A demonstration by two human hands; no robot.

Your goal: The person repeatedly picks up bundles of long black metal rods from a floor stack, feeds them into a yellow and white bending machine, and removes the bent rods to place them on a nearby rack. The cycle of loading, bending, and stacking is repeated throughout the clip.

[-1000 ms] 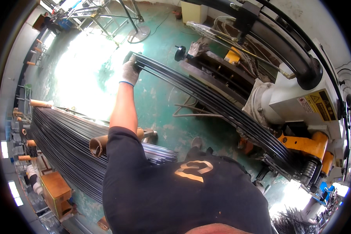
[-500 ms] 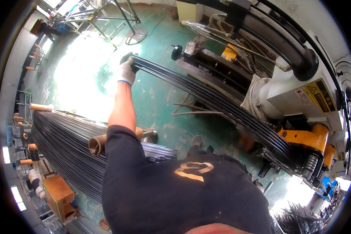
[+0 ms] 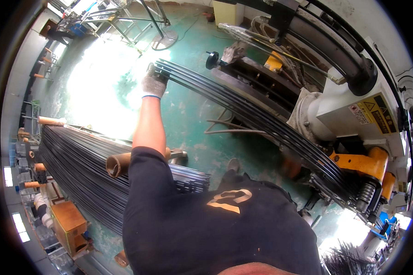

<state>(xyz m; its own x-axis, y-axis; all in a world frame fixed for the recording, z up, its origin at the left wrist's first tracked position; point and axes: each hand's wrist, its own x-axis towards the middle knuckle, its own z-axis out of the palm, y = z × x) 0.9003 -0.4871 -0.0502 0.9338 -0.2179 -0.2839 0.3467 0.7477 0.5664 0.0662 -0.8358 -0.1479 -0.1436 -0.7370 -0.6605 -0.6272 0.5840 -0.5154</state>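
Note:
My left hand, in a pale knit glove with dark fingers, is stretched out far ahead. It is closed around the far end of several long black metal tubes. Side by side, the tubes slant down to the right, passing in front of the machine bed. Their near ends run in beside the orange machine arm and a coil spring, where I cannot make out how they are held. My right hand does not show; my dark shirt covers that side.
A large bundle of black tubes lies at the left, beside a brown cardboard tube. The grey machine housing and a handwheel stand at the right. A metal stand with a round base is ahead, and a wooden cabinet is lower left.
The view has shifted slightly. My left hand has turned and sits a little lower at the tube ends, which now look more spread apart.

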